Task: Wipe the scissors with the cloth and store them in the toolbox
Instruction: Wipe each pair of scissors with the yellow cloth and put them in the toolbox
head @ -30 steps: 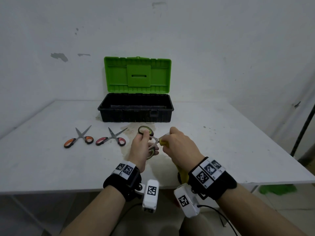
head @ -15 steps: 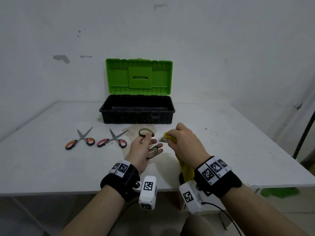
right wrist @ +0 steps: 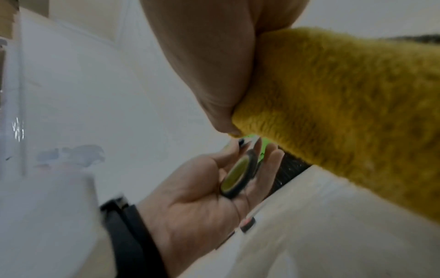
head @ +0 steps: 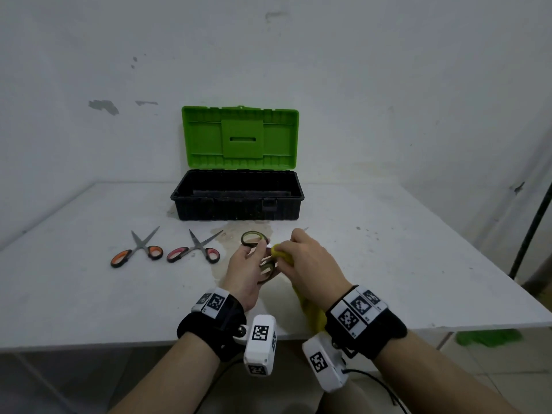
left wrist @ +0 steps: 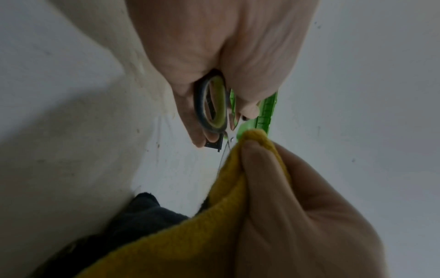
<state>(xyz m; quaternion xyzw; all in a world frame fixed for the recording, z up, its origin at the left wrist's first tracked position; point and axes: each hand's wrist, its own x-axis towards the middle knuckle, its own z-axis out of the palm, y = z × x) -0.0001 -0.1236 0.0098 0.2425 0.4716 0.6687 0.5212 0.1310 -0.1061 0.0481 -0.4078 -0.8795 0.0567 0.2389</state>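
Wiping step in progress. Left hand (head: 245, 270) is holding the green-handled scissors (head: 259, 254) by the handles above the table (head: 89, 294), in front of the toolbox (head: 237, 195): fingers are lying nearly straight along the near loop (right wrist: 235, 178), thumb side is gripping by the far loop. Right hand (head: 310, 264) is pinching the yellow cloth (left wrist: 238, 188) between thumb and fingers, folded over the blades near the pivot; the rest of the cloth is hanging down toward the table edge. The blades are mostly hidden by the cloth, and only a thin strip of metal is showing in the left wrist view.

Doing it well, my read:
- Keep the cloth fold wrapped over both blade faces and pull from pivot to tip, away from the holding hand.
- Keep the fingers on the flat sides, never across the edge.
- Left hand grip looks loose; firm it up on the handles so the blades aren't swinging open mid-stroke.
- Keep the cloth tail from snagging on the tips.

Toolbox is standing open with its green lid (head: 240, 137) up, and the interior looks free to take the scissors. Orange-handled scissors (head: 137, 249) and red-handled scissors (head: 194, 249) are lying on the table to the left, blades apart, apparently still to be wiped.
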